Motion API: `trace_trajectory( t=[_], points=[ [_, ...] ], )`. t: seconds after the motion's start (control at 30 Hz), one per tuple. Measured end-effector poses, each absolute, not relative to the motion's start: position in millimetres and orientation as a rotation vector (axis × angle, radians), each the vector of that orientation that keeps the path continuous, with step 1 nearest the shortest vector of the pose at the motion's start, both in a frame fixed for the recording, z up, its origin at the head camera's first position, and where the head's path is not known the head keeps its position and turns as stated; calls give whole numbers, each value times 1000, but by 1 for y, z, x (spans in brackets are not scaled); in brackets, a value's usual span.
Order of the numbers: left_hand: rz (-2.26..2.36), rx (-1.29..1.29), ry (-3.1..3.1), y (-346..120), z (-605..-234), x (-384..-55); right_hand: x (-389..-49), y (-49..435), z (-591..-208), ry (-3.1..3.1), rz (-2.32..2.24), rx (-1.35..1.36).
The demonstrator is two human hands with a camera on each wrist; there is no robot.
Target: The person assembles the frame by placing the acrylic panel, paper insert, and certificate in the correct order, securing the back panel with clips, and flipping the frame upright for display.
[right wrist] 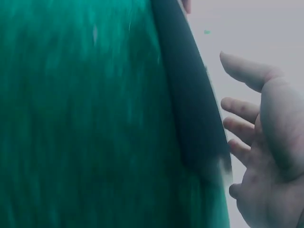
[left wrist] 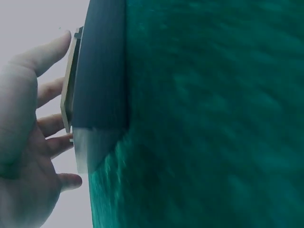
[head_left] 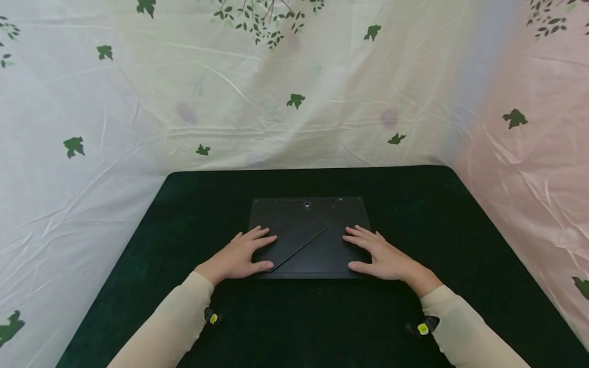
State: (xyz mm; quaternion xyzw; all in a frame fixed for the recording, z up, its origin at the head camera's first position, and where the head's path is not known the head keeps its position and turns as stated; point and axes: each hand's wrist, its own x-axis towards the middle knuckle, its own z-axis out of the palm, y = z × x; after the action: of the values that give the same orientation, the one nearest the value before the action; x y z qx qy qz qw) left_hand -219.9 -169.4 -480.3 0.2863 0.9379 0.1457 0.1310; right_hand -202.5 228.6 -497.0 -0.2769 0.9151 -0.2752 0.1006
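Note:
A black rectangular panel (head_left: pixel 313 250) lies on the dark green tabletop, looking like the back of a picture frame. It has a small metal fitting near its far edge and a thin diagonal line across its face. Over its left side my left hand (head_left: pixel 240 254) spreads its fingers, thumb near the low end of that line. My right hand (head_left: pixel 383 254) is likewise spread over the right side. In the left wrist view, a thin raised flap (left wrist: pixel 69 85) stands off the panel (left wrist: pixel 100 66) beside the fingers. The right wrist view shows straight fingers close along the panel's edge (right wrist: pixel 190 90).
The dark green cloth-covered table (head_left: pixel 317 327) stretches around the panel on every side. Behind it hangs a pale curtain (head_left: pixel 322 128) with green leaf prints. Small black bands with yellow faces (head_left: pixel 423 328) sit at both wrists.

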Motion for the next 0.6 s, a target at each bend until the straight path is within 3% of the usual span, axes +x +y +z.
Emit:
trace_trajectory(
  t=[0.3,0.6],
  points=[
    [472,884,2761,-178,-485,-207,-213,193,-475,2760,-626,-925],
    [500,938,2815,-183,-481,-199,-240,151,-480,2731,-527,-776]
  ],
)
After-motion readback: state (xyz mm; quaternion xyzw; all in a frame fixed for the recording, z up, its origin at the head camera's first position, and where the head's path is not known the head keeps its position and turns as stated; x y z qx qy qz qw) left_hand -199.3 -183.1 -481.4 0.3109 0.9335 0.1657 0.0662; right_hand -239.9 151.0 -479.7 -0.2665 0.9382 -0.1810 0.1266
